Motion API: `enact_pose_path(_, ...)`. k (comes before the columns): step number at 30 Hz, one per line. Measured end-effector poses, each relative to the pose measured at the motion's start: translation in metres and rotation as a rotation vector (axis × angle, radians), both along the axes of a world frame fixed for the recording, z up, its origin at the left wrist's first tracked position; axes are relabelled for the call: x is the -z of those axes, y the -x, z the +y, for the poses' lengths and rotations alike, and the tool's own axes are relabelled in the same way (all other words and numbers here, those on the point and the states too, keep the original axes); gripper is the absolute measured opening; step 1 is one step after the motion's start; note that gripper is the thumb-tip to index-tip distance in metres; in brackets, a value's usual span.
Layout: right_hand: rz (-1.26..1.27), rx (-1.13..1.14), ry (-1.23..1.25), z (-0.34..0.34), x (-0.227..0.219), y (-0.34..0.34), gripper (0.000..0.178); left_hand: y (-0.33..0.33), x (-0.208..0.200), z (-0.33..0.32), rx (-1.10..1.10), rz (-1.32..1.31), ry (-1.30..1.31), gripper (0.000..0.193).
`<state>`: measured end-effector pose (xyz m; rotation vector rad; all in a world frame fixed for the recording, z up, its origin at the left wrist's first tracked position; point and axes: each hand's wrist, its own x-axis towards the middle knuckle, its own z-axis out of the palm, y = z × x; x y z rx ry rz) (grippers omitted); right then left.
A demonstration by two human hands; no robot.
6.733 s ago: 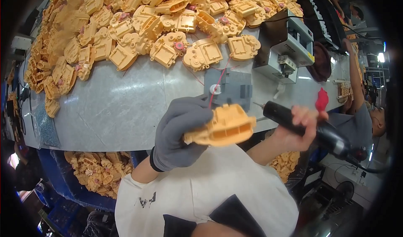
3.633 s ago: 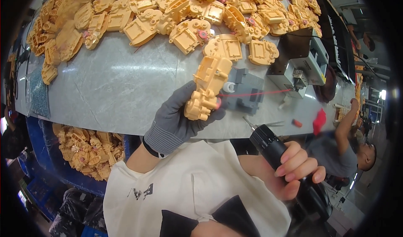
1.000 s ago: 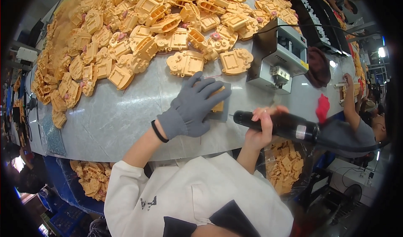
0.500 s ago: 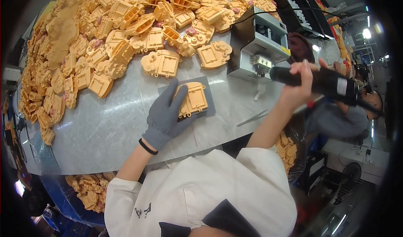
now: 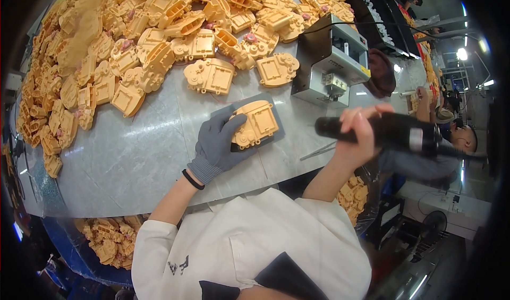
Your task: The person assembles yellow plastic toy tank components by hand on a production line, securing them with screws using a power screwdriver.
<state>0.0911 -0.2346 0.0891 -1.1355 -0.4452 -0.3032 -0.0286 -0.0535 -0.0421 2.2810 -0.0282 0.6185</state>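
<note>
Evidently, the gloved left hand (image 5: 217, 140) grips the left end of a yellow housing (image 5: 258, 120) over a grey fixture (image 5: 279, 135) on the bench (image 5: 138, 167); rightward, the bare right hand (image 5: 358, 134) grips a black driver (image 5: 394, 130) (its bit not discernible), apart from the housing. Advisable: housing flat, grip steady, driver square to it.

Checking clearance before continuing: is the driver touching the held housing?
Apart: the head view shows grey tabletop between the driver and the held housing.

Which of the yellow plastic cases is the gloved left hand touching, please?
The case on the grey block: the left hand touches its left end, while the other cases lie apart from that hand.
</note>
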Motion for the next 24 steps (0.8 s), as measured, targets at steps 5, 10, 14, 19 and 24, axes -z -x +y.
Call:
enact_pose_path(5, -0.11, -0.246, 0.131, 0.032, 0.007, 0.03, 0.041, 0.001, 0.003, 0.006, 0.04, 0.009, 0.027, 0.075)
enact_pose_path(10, -0.079, -0.252, 0.196, 0.046, 0.012, 0.031, 0.042, 0.004, 0.004, 0.007, 0.038, 0.037, 0.063, 0.074)
enact_pose_path(14, -0.02, -0.197, 0.258, 0.059, 0.014, 0.034, 0.041, 0.004, 0.004, 0.008, 0.026, 0.011, 0.068, 0.07)
enact_pose_path(19, 0.05, -0.134, 0.308, 0.063, 0.019, 0.033, 0.04, 0.005, 0.004, 0.009, 0.036, 0.045, 0.078, 0.07)
enact_pose_path(24, 0.034, -0.188, 0.279, 0.061, 0.025, 0.032, 0.037, 0.006, 0.005, 0.01, 0.034, 0.055, 0.074, 0.071)
